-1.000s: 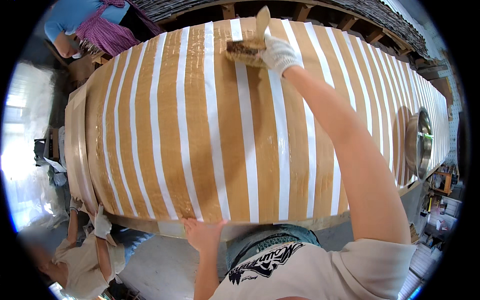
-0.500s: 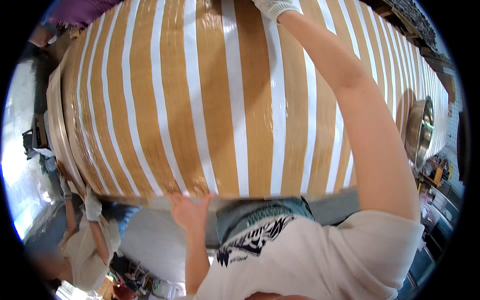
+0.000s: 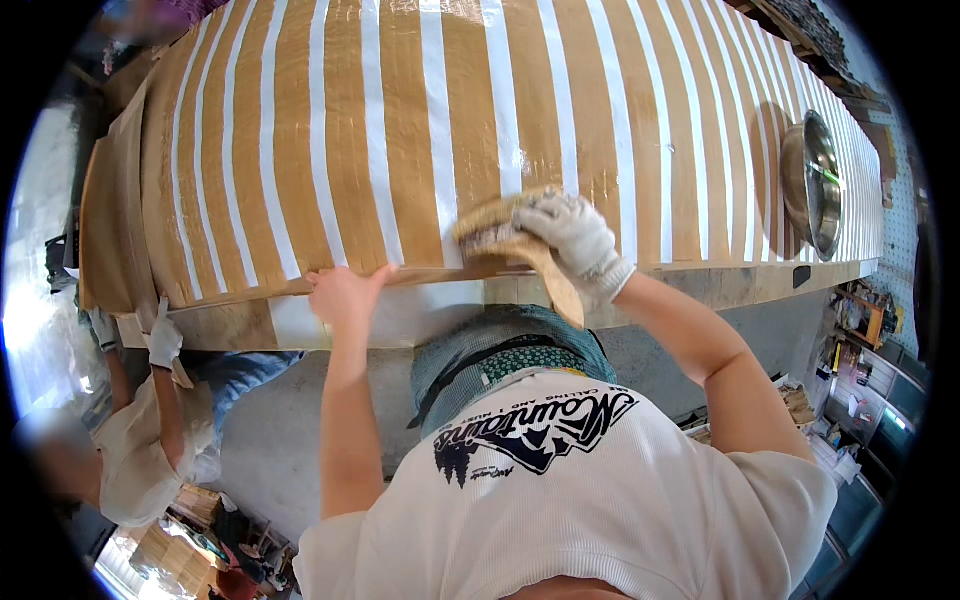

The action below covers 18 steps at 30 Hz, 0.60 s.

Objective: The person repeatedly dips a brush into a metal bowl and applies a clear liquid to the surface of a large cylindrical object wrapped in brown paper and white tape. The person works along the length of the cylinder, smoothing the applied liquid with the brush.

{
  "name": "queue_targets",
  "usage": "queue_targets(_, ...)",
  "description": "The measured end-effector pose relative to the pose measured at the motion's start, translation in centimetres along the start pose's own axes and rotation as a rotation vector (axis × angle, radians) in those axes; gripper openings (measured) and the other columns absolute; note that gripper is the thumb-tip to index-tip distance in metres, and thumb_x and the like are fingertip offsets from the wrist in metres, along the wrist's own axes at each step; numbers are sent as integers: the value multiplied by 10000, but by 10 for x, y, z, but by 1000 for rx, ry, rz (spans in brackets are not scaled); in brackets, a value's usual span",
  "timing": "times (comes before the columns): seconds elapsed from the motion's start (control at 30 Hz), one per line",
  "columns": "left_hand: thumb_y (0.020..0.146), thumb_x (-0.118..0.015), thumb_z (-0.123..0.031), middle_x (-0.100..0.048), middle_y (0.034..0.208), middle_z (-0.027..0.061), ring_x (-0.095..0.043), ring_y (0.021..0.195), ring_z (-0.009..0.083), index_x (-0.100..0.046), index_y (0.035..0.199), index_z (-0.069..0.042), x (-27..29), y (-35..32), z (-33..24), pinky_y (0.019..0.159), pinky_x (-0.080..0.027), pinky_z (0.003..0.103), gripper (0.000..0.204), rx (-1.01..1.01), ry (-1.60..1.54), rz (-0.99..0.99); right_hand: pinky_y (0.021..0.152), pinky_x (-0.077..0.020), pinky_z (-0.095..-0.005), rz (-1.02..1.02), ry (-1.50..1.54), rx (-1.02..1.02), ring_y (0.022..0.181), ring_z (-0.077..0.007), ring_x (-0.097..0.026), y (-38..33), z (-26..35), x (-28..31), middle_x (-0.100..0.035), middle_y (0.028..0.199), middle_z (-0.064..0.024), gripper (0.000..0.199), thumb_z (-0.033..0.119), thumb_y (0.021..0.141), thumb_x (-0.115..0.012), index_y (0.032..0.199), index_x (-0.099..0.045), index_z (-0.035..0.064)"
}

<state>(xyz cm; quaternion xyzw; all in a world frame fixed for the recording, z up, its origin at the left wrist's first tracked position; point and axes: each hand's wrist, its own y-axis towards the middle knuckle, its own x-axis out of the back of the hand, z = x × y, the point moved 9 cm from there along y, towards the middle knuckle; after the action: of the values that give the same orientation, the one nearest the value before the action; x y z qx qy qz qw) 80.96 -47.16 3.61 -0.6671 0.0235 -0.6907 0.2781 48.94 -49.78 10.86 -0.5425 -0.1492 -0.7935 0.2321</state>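
Observation:
A large sheet with brown and white stripes point(image 3: 345, 150) covers the long table, glossy and wet-looking in places. In my right hand point(image 3: 575, 240), in a white knit glove, is a wide brush point(image 3: 495, 222) with a pale wooden handle. Its bristles lie against the sheet close to the near edge; motion blurs them slightly. My left hand point(image 3: 347, 298), bare, rests at the sheet's near edge to the left of the brush, thumb stretched out to the right and fingers apart from it along the edge.
Farther right on the sheet sits a shiny metal bowl point(image 3: 822, 185) with something green in it. At the left end a co-worker's gloved hand point(image 3: 164, 338) is by the table's corner. The table's wooden edge point(image 3: 640, 285) runs between me and the sheet.
My right hand has come back from the far side of the sheet to near the front edge, and the brush now shows in it. My left hand stays at the near edge.

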Motion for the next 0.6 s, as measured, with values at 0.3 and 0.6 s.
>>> queue_targets(0.3, 603, -707, -788, -717, 930, 221, -631, 1091, 415, -713, 909, 18, 7, -5, 0, 772, -548, 464, 862, 3, -85, 25, 832, -533, -375, -223, 180, -145, 982, -264, -657, 19, -25, 24, -689, 1051, -64, 218, 152, 878, -605, 1088, -660, 158)
queue_targets(0.6, 627, -689, -779, -723, 833, 141, -704, 842, 306, -723, 883, -38, 11, -12, -2, 765, -547, 424, 785, 22, -31, 35, 892, -495, -394, 96, 71, -130, 1091, -272, -606, -49, 7, -20, -647, 1099, -75, 293, 107, 857, -602, 1147, -618, 150)
